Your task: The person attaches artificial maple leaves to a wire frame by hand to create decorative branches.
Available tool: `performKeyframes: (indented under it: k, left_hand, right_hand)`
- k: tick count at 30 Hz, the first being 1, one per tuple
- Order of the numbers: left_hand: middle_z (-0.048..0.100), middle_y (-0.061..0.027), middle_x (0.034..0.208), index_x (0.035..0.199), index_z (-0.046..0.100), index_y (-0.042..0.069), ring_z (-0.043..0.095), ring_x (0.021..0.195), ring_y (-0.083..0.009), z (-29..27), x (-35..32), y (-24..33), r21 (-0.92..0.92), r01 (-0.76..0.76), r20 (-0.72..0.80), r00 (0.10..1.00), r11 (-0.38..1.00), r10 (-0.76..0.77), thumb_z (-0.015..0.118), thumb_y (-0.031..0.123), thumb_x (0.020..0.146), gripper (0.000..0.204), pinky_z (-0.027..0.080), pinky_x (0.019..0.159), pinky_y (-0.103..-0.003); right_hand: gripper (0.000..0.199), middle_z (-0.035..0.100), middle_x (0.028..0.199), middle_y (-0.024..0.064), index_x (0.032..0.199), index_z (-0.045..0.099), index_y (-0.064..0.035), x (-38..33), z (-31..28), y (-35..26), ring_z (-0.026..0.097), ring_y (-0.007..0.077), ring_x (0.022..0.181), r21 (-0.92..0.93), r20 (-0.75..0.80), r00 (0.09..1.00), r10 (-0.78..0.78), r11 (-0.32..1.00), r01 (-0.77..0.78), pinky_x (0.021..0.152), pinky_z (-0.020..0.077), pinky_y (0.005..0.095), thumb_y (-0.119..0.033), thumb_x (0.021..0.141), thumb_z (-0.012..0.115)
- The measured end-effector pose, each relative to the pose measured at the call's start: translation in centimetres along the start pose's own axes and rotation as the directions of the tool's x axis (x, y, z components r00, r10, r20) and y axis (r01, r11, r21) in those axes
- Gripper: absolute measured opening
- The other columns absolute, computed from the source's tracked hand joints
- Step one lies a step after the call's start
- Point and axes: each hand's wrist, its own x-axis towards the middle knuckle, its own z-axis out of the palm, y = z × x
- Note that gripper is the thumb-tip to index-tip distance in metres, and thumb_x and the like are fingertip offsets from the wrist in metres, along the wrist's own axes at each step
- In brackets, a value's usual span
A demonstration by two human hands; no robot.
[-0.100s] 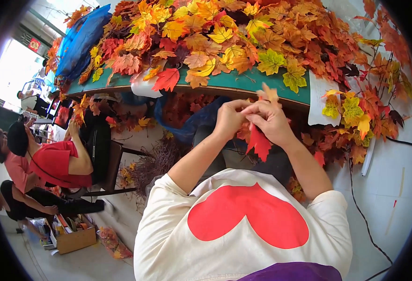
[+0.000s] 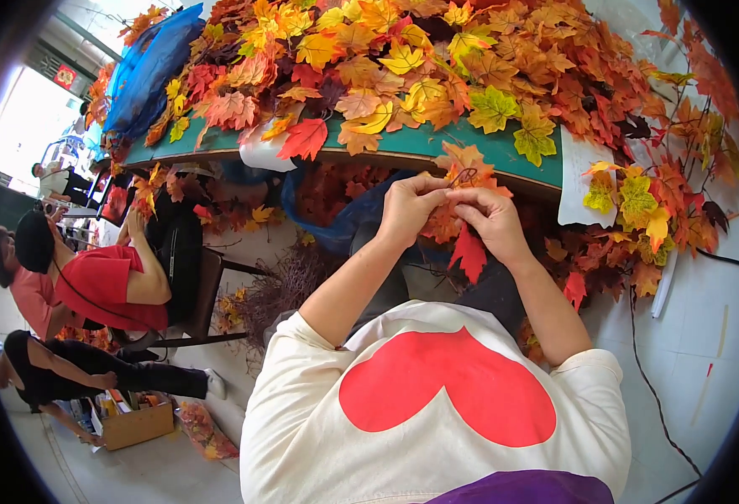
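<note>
Close to the table's front edge, my two hands meet fingertip to fingertip over a small spray of artificial maple leaves. My left hand [image 2: 410, 208] pinches it from one side, and my right hand [image 2: 490, 220] pinches it from the other. An orange leaf [image 2: 474, 165] of the spray, with a dark thin stem curled over it, stands out beyond my fingers. Below my right fingers hangs a red maple leaf [image 2: 469, 255]. The exact point where the stems join is hidden by my fingertips.
A green table [image 2: 420, 144] bears a heap of orange, yellow and red leaves [image 2: 369, 67]. Blue plastic [image 2: 155, 71] lies at its left end, white paper [image 2: 585, 181] at its right. Dark twigs [image 2: 290, 290] stand below. People [image 2: 113, 277] work at left; a cable [image 2: 651, 378] crosses the floor.
The orange leaf beyond my fingers has turned into fuller view, and its dark stem now shows. My right fingers have drawn into a tighter pinch. At left, a person's leg has swung outward.
</note>
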Motion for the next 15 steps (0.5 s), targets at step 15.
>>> performKeyframes:
  k: [15]
  left_hand:
    - [0.056,0.0044,0.078,0.100,0.058,0.009,0.051,0.068,-0.0051,2.0,-2.9,0.8,-0.700,0.468,0.372,0.884,0.539,-0.283,0.055,0.016,0.087,0.015,0.044,0.053,-0.014]
  right_hand:
    - [0.035,0.067,0.087,0.0093,0.110,0.051,0.0001,-1.6,-0.2,-2.2,0.061,0.0082,0.078,-0.063,-0.265,0.962,-0.061,0.997,0.046,0.072,0.0480,0.0216,0.001,0.077,0.062]
